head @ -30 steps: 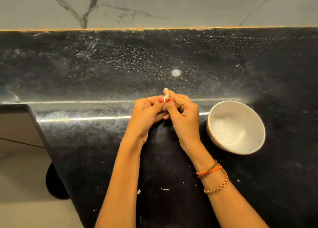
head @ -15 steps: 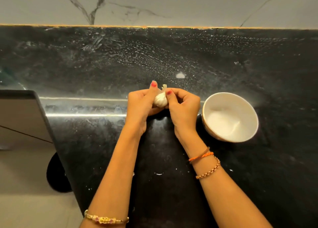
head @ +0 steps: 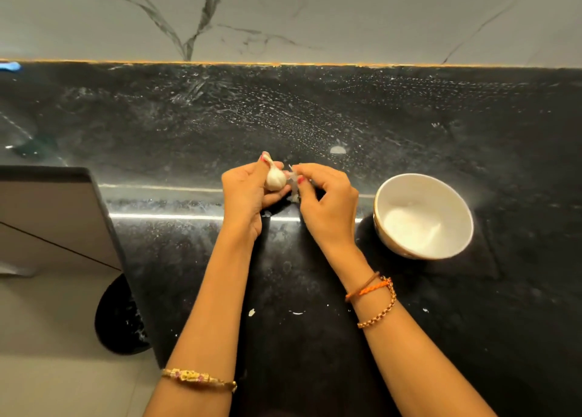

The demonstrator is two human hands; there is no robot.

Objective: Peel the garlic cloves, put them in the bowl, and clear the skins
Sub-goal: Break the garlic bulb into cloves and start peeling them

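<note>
My left hand (head: 245,193) grips a whole white garlic bulb (head: 275,178) just above the black counter, its stem pointing up by my thumb. Close to the bulb's right side, my right hand (head: 327,199) pinches a thin strip of papery skin (head: 293,182) that hangs from my fingertips. A white bowl (head: 387,193) stands on the counter to the right of my right hand; nothing shows inside it.
The black stone counter (head: 315,117) runs back to a marbled wall (head: 315,16). Its left edge drops to a grey cabinet and floor (head: 47,227). A few small white skin flakes (head: 252,312) lie on the counter between my forearms.
My hands have drawn apart. The right hand has pulled a strip of skin off the bulb, which the left hand now holds more exposed. The camera view has shifted slightly.
</note>
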